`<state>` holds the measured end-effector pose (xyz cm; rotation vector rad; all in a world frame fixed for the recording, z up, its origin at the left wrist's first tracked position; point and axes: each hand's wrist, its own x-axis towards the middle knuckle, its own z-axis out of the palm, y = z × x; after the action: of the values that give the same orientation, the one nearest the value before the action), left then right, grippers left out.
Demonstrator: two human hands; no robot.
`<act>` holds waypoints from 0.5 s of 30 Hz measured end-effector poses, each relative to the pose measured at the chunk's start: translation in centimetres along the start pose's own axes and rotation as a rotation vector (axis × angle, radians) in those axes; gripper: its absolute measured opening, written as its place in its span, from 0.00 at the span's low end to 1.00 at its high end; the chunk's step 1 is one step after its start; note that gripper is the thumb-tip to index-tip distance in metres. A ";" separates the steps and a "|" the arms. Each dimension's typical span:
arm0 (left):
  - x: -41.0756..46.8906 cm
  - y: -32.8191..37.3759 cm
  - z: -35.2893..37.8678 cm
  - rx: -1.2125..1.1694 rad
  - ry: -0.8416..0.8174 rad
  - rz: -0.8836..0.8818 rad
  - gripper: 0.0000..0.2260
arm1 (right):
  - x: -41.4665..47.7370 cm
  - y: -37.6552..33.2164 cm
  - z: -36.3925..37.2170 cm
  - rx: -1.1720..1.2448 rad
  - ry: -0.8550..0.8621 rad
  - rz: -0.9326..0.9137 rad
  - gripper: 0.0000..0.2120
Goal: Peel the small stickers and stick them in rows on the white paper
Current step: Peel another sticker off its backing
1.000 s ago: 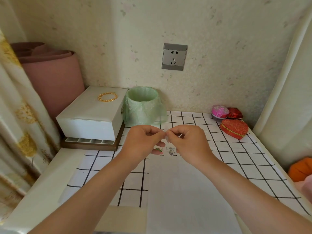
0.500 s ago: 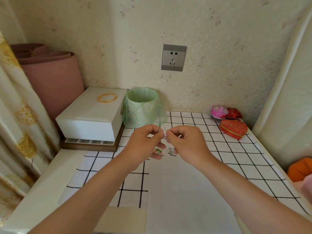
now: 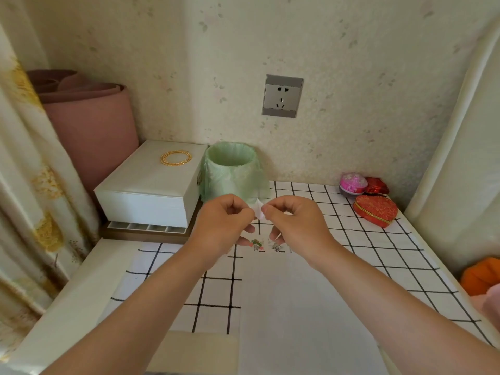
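Pale flecked wallpaper at back, grey wall socket (image 3: 282,96) above the desk (image 3: 81,293); desk top mostly covered by a black-grid white cloth (image 3: 378,253). White paper (image 3: 297,307) lies on the cloth, running from the near edge toward mid-desk. Left hand (image 3: 224,228) and right hand (image 3: 295,226) are raised over the far end of the paper, knuckles up, fingers curled. Both pinch one small white sticker scrap (image 3: 258,209) between thumb and forefinger, left on its left side, right on its right side; scrap is in the air between the two hands, off the paper. Cannot tell whether it is the sticker or its backing. Two stuck stickers (image 3: 257,244) sit side by side at the paper's far edge, directly under the hands, the right one partly hidden by fingers. Far-left corner: white box (image 3: 151,182) on a brown tray (image 3: 146,228) with a gold bangle (image 3: 176,158) on the lid. Green-bagged bin (image 3: 232,169) just beside the box at the far edge, behind the hands. Far-right corner: red heart-shaped box (image 3: 374,211), pink round box (image 3: 353,182) and small red box (image 3: 376,185), close together. Pink roll (image 3: 92,125) stands behind the white box; floral curtain (image 3: 24,158) along the left edge. Orange object (image 3: 481,274) off the right edge, partly cut off.
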<state>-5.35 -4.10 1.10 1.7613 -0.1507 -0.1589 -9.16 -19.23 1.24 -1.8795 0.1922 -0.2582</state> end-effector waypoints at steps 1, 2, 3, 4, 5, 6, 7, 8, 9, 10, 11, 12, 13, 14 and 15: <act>0.2 -0.1 -0.4 0.043 0.055 0.012 0.03 | 0.2 0.1 0.2 -0.010 0.017 -0.003 0.06; 0.3 -0.1 -0.9 0.093 0.108 0.028 0.02 | 0.5 0.1 0.3 -0.028 0.041 -0.010 0.05; 0.5 -0.2 -1.5 0.151 0.155 0.052 0.03 | 0.8 0.2 0.4 -0.052 0.069 -0.024 0.05; 0.6 -0.2 -2.2 0.216 0.194 0.079 0.03 | 1.2 0.3 0.5 -0.075 0.102 -0.041 0.06; 0.7 -0.2 -2.8 0.272 0.226 0.104 0.04 | 1.7 0.3 0.7 -0.093 0.137 -0.058 0.06; 0.8 -0.2 -3.3 0.308 0.251 0.121 0.05 | 2.2 0.1 0.9 -0.104 0.168 -0.072 0.07; 0.9 -0.2 -3.8 0.323 0.273 0.130 0.05 | 2.7 -0.2 1.1 -0.113 0.193 -0.088 0.07; 1.0 -0.2 -4.3 0.322 0.293 0.129 0.05 | 3.3 -0.6 1.4 -0.129 0.210 -0.107 0.07; 1.2 -0.2 -4.7 0.323 0.316 0.128 0.04 | 4.0 -1.0 1.8 -0.159 0.219 -0.135 0.08; 1.4 -0.2 -5.2 0.329 0.338 0.130 0.04 | 4.9 -1.5 2.2 -0.195 0.227 -0.164 0.08; 1.6 -0.2 -5.7 0.331 0.353 0.136 0.04 | 6.0 -1.9 2.8 -0.236 0.238 -0.192 0.09; 1.8 -0.2 -6.3 0.314 0.357 0.139 0.06 | 7.1 -2.4 3.5 -0.275 0.255 -0.217 0.08; 2.0 -0.3 -6.7 0.284 0.351 0.134 0.08 | 8.4 -2.9 4.1 -0.328 0.277 -0.238 0.07; 2.2 -0.4 -7.1 0.254 0.342 0.123 0.10 | 9.7 -3.4 4.7 -0.389 0.298 -0.258 0.06; 2.3 -0.4 -7.4 0.231 0.335 0.111 0.10 | 10.9 -3.9 5.3 -0.455 0.307 -0.272 0.05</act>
<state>-1.66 2.70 2.05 1.9760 -0.0236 0.2430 2.80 -16.04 4.25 -2.3121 0.2156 -0.7426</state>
